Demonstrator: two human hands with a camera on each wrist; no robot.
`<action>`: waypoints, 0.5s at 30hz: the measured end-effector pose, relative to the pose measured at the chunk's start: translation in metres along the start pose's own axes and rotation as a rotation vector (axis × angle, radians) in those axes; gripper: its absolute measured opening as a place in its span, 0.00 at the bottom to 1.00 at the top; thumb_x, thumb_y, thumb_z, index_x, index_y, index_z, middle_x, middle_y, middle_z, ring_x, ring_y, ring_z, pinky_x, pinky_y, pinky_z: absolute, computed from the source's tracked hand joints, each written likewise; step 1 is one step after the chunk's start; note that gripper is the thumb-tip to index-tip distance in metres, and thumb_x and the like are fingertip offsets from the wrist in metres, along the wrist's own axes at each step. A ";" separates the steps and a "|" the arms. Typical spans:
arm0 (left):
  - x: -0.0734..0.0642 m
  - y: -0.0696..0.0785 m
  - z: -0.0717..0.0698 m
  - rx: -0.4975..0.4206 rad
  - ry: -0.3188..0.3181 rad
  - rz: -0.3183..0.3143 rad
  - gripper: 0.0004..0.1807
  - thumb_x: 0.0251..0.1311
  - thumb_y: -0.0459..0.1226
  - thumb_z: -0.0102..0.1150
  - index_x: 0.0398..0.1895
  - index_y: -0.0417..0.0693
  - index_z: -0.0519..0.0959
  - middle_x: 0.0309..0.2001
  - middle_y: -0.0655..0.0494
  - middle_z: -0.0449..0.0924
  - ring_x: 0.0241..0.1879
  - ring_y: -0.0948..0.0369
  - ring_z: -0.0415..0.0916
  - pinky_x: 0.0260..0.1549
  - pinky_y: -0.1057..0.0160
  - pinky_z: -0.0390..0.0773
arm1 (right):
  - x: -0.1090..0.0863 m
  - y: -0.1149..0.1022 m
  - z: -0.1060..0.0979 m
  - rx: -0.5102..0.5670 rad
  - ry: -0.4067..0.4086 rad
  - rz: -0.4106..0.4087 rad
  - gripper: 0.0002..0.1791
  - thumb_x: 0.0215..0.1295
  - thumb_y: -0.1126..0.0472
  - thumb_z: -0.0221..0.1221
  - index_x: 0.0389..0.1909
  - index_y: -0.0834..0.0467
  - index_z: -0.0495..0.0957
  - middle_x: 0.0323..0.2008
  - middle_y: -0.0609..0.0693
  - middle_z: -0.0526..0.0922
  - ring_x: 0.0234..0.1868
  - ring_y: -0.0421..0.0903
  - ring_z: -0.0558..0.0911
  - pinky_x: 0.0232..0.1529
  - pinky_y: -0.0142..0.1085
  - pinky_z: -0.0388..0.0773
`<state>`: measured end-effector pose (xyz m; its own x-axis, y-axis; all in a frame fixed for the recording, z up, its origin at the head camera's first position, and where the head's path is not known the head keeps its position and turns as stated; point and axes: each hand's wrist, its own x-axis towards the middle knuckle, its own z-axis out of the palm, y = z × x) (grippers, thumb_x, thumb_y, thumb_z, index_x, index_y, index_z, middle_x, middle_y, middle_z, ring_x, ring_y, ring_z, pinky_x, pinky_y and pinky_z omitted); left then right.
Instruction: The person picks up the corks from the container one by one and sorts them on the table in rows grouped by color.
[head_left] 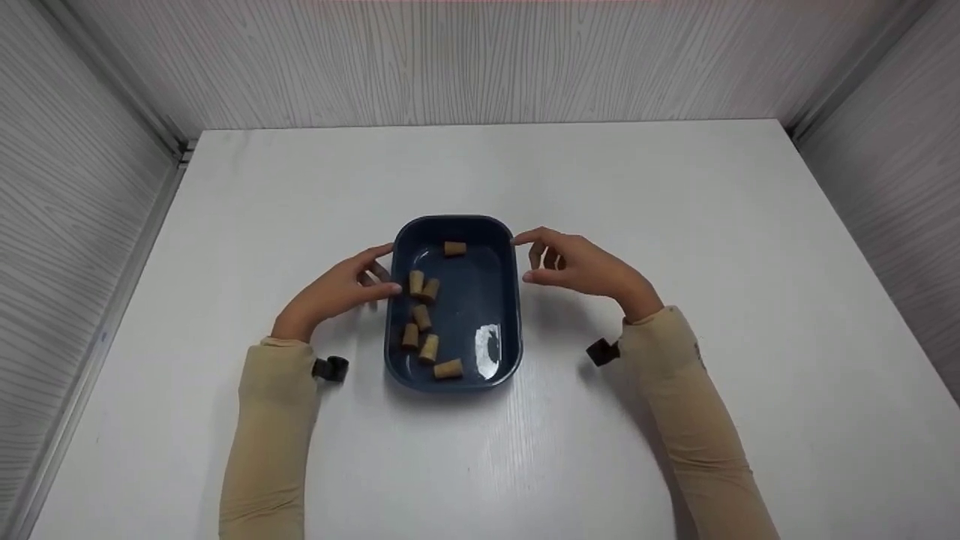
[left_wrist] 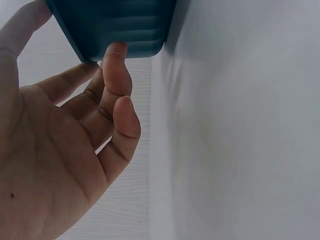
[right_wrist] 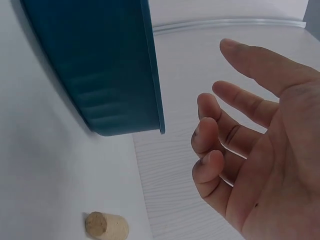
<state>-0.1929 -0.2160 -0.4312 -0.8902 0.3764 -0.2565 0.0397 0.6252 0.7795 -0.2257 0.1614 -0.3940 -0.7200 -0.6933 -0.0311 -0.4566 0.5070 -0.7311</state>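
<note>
A dark blue rectangular tray (head_left: 472,300) with raised walls holds several tapered corks (head_left: 422,318), mostly along its left side. At its left rim, the thumb and index fingertip of my left hand (head_left: 341,289) touch the edge, the other fingers loosely bent below. In the left wrist view, this hand (left_wrist: 55,140) lies against the outer wall. My right hand (head_left: 589,266) is beside the right rim, thumb and fingers spread and holding nothing. The right wrist view shows a gap between this hand (right_wrist: 265,130) and the tray wall (right_wrist: 105,65).
A single cork (right_wrist: 107,226) lies on the white table outside the tray in the right wrist view. Pale wood-grain panels (head_left: 480,64) bound the table at the back and both sides. Small black mounts (head_left: 602,352) stick out from the sleeves near each wrist.
</note>
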 end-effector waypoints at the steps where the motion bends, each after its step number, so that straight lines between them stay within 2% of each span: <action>1: 0.000 0.000 0.000 0.000 0.000 0.002 0.44 0.61 0.55 0.60 0.76 0.56 0.53 0.52 0.46 0.74 0.38 0.53 0.76 0.37 0.60 0.73 | 0.002 -0.003 0.000 -0.004 -0.010 -0.009 0.28 0.65 0.55 0.62 0.65 0.52 0.68 0.41 0.52 0.77 0.35 0.50 0.75 0.40 0.38 0.72; 4: 0.001 0.001 -0.001 0.001 0.006 0.008 0.43 0.61 0.54 0.60 0.76 0.56 0.53 0.52 0.46 0.74 0.38 0.53 0.76 0.38 0.61 0.72 | 0.008 -0.014 0.002 -0.002 -0.042 -0.045 0.27 0.65 0.56 0.62 0.64 0.52 0.69 0.41 0.53 0.77 0.36 0.51 0.75 0.39 0.39 0.72; 11: -0.001 0.003 -0.002 -0.002 -0.004 0.001 0.44 0.61 0.55 0.60 0.76 0.58 0.52 0.52 0.47 0.74 0.38 0.53 0.76 0.37 0.60 0.72 | 0.023 -0.033 0.016 -0.007 -0.157 -0.113 0.27 0.65 0.57 0.63 0.65 0.51 0.69 0.39 0.51 0.77 0.35 0.44 0.74 0.38 0.36 0.72; 15: -0.002 0.005 -0.001 -0.011 -0.009 -0.002 0.43 0.62 0.53 0.60 0.77 0.57 0.52 0.53 0.46 0.74 0.39 0.52 0.77 0.37 0.59 0.72 | 0.028 -0.041 0.022 0.005 -0.205 -0.145 0.28 0.64 0.57 0.63 0.65 0.51 0.70 0.41 0.55 0.77 0.33 0.44 0.73 0.36 0.35 0.72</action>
<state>-0.1918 -0.2144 -0.4261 -0.8860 0.3814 -0.2635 0.0325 0.6181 0.7854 -0.2151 0.1098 -0.3798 -0.5259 -0.8482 -0.0634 -0.5444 0.3930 -0.7411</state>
